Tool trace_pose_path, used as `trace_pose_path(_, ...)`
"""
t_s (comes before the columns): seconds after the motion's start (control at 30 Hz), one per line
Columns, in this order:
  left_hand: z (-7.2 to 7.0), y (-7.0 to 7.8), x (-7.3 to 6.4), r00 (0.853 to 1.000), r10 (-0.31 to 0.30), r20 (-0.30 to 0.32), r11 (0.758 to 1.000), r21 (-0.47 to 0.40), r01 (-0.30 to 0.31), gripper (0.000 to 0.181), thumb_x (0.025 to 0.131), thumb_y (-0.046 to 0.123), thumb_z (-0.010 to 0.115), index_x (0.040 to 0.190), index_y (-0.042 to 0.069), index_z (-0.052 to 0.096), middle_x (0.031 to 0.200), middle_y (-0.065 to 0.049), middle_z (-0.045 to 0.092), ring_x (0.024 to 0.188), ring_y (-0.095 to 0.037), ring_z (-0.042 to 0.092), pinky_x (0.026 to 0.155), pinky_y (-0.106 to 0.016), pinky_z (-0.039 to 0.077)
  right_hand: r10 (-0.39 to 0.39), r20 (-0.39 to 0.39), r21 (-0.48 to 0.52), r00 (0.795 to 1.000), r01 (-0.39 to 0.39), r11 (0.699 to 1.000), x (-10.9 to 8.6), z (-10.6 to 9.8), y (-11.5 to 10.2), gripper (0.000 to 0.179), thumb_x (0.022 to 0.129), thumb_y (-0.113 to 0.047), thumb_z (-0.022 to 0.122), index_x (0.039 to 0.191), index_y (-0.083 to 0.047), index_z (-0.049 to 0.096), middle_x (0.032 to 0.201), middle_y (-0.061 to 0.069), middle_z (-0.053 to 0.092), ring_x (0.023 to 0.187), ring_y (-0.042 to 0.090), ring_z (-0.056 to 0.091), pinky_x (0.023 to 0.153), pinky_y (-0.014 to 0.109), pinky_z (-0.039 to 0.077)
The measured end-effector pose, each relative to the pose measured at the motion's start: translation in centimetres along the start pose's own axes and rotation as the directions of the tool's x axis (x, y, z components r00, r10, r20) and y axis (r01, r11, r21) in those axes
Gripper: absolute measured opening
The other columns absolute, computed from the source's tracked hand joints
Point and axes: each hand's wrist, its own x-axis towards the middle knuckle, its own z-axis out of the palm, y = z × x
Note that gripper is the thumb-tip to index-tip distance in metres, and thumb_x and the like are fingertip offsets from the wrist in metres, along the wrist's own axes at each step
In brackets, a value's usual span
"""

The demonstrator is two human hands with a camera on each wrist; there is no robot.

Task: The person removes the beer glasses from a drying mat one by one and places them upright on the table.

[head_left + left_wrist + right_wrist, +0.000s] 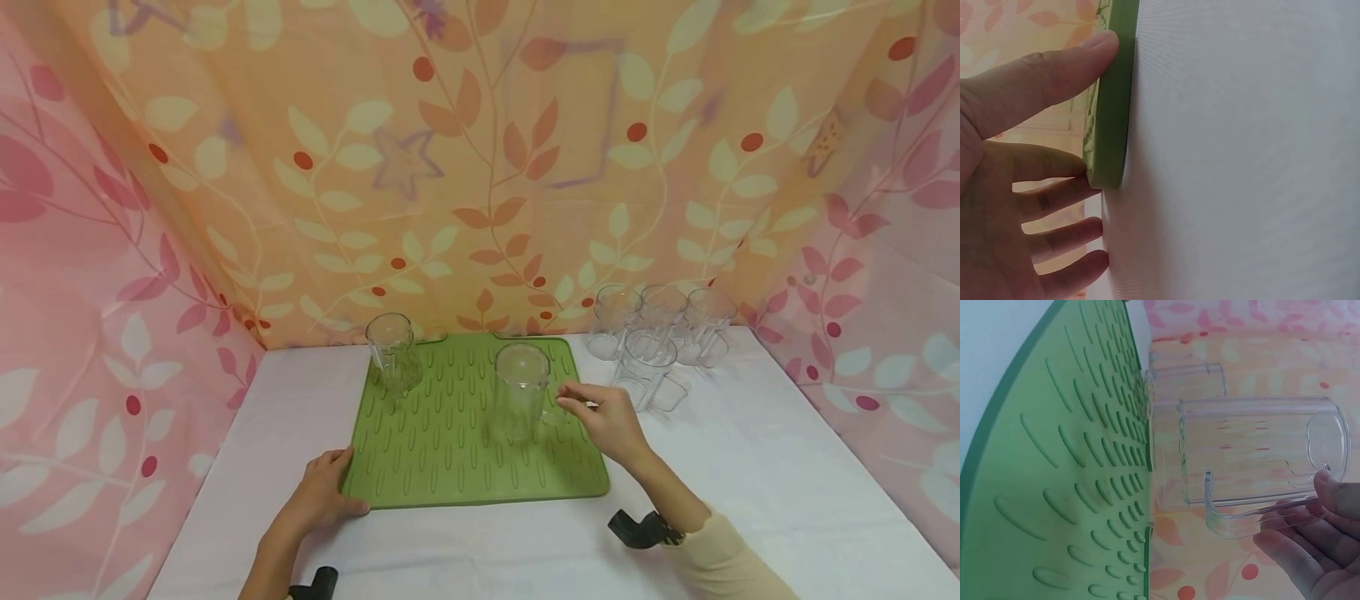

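Observation:
My right hand [611,421] pinches the handle of a clear glass mug [521,396] between thumb and fingers. This mug [1250,450] is upside down, its base up and its mouth close over the green ribbed mat [442,475]. At the mat's near left corner rests my left hand [318,492]. Its thumb [1054,81] lies against the front edge and its other fingers spread by the left side. A second glass mug [396,354] stands at the mat's back left.
Several more glass mugs [651,354] stand grouped on the white tablecloth [720,467], to the right of the mat. A patterned orange curtain [480,183] closes off the back, and pink ones [97,333] flank both sides.

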Motion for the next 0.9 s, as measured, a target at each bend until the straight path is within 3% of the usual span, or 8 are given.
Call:
trace_pose_path(0.13,-0.05,0.03,-0.01,1.0,0.0,0.001,1.0,0.002,0.0,0.105,0.065,0.028,0.089,0.145,-0.009,0.034,0.143,-0.028,0.043,0.133,-0.05,0.033,0.106,-0.066,0.035,0.008,0.009,0.012,1.0,-0.008,1.0,-0.21,-0.1,-0.22,0.018,0.087,-0.006,0.071,0.101,0.003,0.075,0.09,0.012,0.076,0.085,0.025,0.074,0.066,0.016,0.057)
trace_pose_path(0.9,-0.15,0.12,-0.04,1.0,0.001,0.012,1.0,0.008,-0.002,0.105,0.065,0.03,0.089,0.146,-0.009,0.034,0.143,-0.029,0.042,0.132,-0.049,0.034,0.105,-0.066,0.036,0.014,0.02,0.03,1.0,-0.015,0.999,-0.64,-0.24,-0.55,0.019,0.087,-0.007,0.071,0.102,0.004,0.074,0.091,0.013,0.076,0.086,0.028,0.074,0.067,0.017,0.057)
